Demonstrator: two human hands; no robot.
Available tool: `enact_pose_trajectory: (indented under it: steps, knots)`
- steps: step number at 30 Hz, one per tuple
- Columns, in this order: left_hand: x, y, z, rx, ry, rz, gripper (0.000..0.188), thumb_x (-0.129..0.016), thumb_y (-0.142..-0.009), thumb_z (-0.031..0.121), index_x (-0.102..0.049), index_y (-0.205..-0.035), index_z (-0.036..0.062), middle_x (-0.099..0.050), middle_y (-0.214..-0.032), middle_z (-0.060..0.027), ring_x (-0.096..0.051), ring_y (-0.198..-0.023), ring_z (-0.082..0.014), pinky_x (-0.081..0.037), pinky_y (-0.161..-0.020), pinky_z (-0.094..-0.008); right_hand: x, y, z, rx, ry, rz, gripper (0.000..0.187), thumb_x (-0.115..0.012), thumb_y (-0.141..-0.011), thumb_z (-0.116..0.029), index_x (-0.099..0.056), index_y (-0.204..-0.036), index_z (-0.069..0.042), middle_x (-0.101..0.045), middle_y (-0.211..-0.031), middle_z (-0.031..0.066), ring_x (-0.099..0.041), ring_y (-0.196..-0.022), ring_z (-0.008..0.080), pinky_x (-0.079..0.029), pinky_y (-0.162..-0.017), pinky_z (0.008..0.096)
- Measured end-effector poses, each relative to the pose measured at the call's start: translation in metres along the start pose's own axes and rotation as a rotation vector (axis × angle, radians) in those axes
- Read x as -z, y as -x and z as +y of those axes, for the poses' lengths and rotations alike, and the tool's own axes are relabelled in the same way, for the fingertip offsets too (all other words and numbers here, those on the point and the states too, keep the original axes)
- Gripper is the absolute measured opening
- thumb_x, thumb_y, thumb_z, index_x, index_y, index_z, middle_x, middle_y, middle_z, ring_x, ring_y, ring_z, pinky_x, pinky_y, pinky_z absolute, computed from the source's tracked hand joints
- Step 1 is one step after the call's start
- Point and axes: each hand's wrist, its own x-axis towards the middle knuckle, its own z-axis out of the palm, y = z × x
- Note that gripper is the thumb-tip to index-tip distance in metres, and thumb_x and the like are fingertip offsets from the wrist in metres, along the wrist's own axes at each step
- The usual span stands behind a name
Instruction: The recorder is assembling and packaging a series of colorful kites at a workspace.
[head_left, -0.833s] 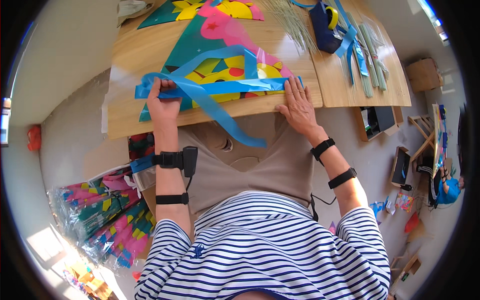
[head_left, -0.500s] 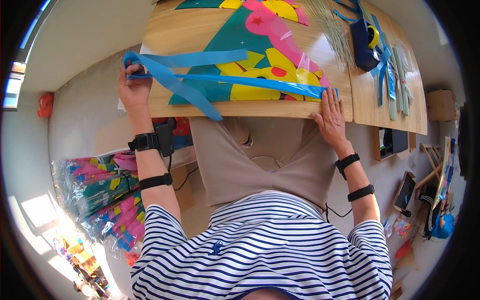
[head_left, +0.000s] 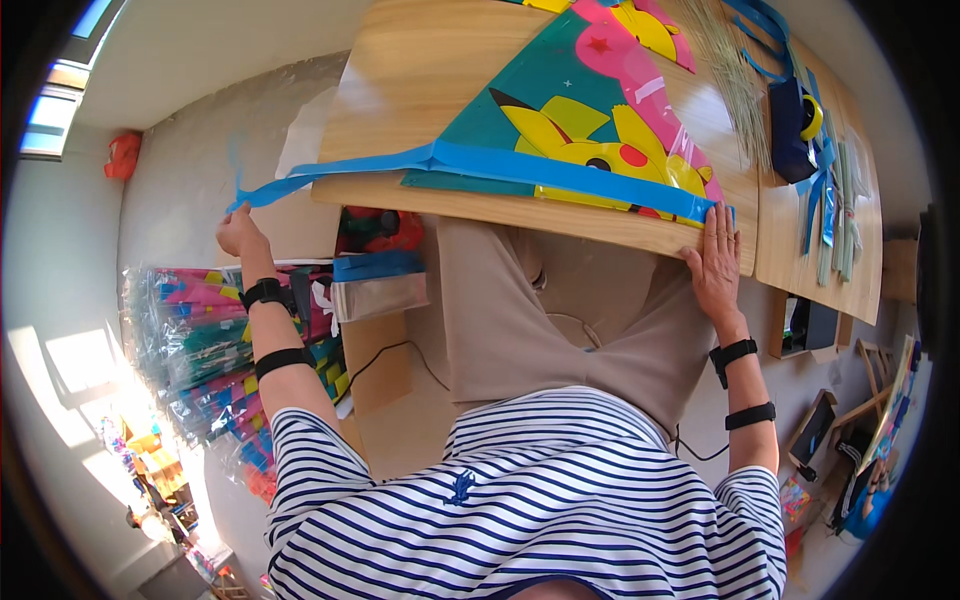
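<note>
A long blue ribbon (head_left: 580, 177) stretches along the near edge of a printed plastic sheet (head_left: 540, 72), green and pink with a yellow cartoon figure. My left hand (head_left: 243, 235), out past the table's left edge, is closed on the ribbon's far-left part, and a loose, blurred tail rises above it. At the sheet's near right corner my right hand (head_left: 715, 262) lies flat, fingers stretched out, pressing on the ribbon's other end. Between the hands the ribbon is mostly straight, with a small fold near its middle.
On the wooden table (head_left: 400, 70), thin sticks (head_left: 728, 85) lie beyond the sheet. To the right are a dark blue tape dispenser (head_left: 790, 135) with a yellow roll and bundled rods (head_left: 848, 225). Colourful plastic-wrapped bundles (head_left: 200, 340) and a box (head_left: 380, 295) sit at lower left.
My left hand has moved out left and lower, drawing the looped ribbon into a long line. My right hand stays pressed at the corner. The whole view has shifted.
</note>
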Motion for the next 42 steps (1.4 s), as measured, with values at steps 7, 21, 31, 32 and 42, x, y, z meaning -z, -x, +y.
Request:
enact_pose_trajectory:
  steps: [7,21,31,32,42]
  knots:
    - [-0.015,0.077,0.08,-0.504,0.201,-0.4,0.034,-0.081,-0.081,0.018,-0.073,-0.108,-0.001,-0.074,-0.098,-0.011,-0.068,-0.09,-0.02,-0.053,-0.082,-0.0354,-0.004,-0.002,0.001,0.008,0.0,-0.006,0.076,-0.051,-0.104,-0.045,-0.025,-0.162,-0.003,-0.024,-0.17,0.0146,-0.018,-0.159,0.0318,-0.013,-0.127,0.0495]
    - [-0.072,0.273,0.153,-1.093,-0.283,-1.214,0.031,-0.086,-0.073,0.026,-0.076,-0.099,0.0118,-0.067,-0.101,-0.011,-0.057,-0.113,-0.0311,-0.036,-0.098,-0.0546,0.0,-0.001,-0.001,0.0,-0.02,0.023,0.077,-0.053,-0.104,-0.044,-0.025,-0.162,-0.002,-0.023,-0.17,0.015,-0.017,-0.159,0.0325,-0.014,-0.127,0.0497]
    - [-0.071,0.276,0.154,-1.057,-0.409,-1.279,0.03,-0.088,-0.066,0.021,-0.066,-0.084,0.0107,-0.066,-0.101,-0.0077,-0.055,-0.112,-0.0343,-0.035,-0.095,-0.0624,-0.002,-0.002,-0.002,0.004,-0.031,0.054,0.077,-0.051,-0.104,-0.046,-0.027,-0.162,-0.002,-0.024,-0.17,0.0151,-0.018,-0.158,0.0332,-0.015,-0.126,0.0519]
    - [-0.072,0.276,0.152,-1.046,-0.396,-1.285,0.03,-0.088,-0.066,0.021,-0.066,-0.084,0.0107,-0.066,-0.1,-0.0074,-0.055,-0.112,-0.0344,-0.034,-0.097,-0.0644,-0.003,-0.002,-0.001,0.004,-0.033,0.054,0.077,-0.051,-0.104,-0.046,-0.027,-0.162,-0.002,-0.024,-0.17,0.0151,-0.018,-0.158,0.0333,-0.015,-0.126,0.052]
    - [-0.069,0.28,0.15,-1.082,-0.443,-1.255,0.03,-0.087,-0.067,0.019,-0.067,-0.088,0.0108,-0.067,-0.101,-0.0071,-0.056,-0.111,-0.0358,-0.028,-0.103,-0.074,-0.006,-0.001,0.0,0.001,-0.031,0.062,0.077,-0.052,-0.104,-0.047,-0.028,-0.161,-0.002,-0.024,-0.17,0.015,-0.018,-0.158,0.0334,-0.015,-0.126,0.0516]
